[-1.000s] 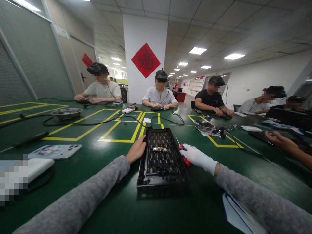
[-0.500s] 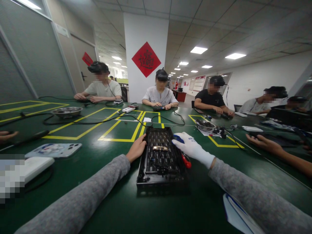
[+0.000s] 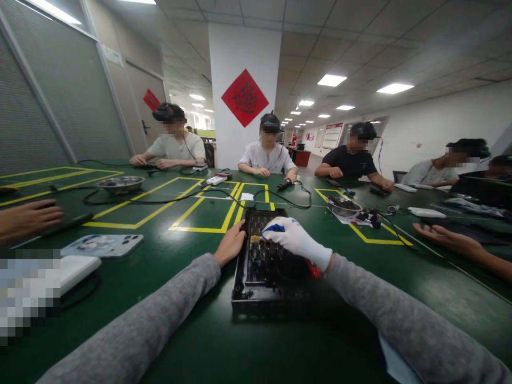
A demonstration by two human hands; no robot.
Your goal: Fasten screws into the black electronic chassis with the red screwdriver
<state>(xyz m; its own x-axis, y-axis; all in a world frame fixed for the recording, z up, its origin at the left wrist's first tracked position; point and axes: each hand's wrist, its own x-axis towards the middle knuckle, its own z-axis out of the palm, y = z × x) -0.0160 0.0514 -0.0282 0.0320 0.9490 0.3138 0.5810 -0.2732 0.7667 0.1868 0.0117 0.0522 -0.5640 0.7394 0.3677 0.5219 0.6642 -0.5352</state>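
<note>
A black plastic case (image 3: 256, 293) lies on the green table in front of me, its inside filled with rows of dark rounded parts. My left hand (image 3: 231, 244), bare, grips its left wall. Over the middle of the case is my right hand (image 3: 298, 242), in a white glove with blue at the thumb side. Its fingers are curled together beside a gold-coloured metal strip (image 3: 255, 239), partly covering it. What lies between the fingertips is hidden. A red piece (image 3: 314, 269), perhaps a handle, shows at the case's right side beneath my wrist.
A phone (image 3: 102, 246) and a white box (image 3: 76, 272) are on the left. Metal bowls (image 3: 121, 184) and cables stand farther off. Several co-workers sit around the table; a co-worker's hand (image 3: 30, 220) rests left, another's (image 3: 440, 237) right. A folded cloth-like thing (image 3: 394, 358) lies near my right forearm.
My right hand has moved left from the case's right edge to above the gold-coloured strip. My left hand keeps its hold. The view has shifted slightly; a co-worker's hand reaches farther in at left.
</note>
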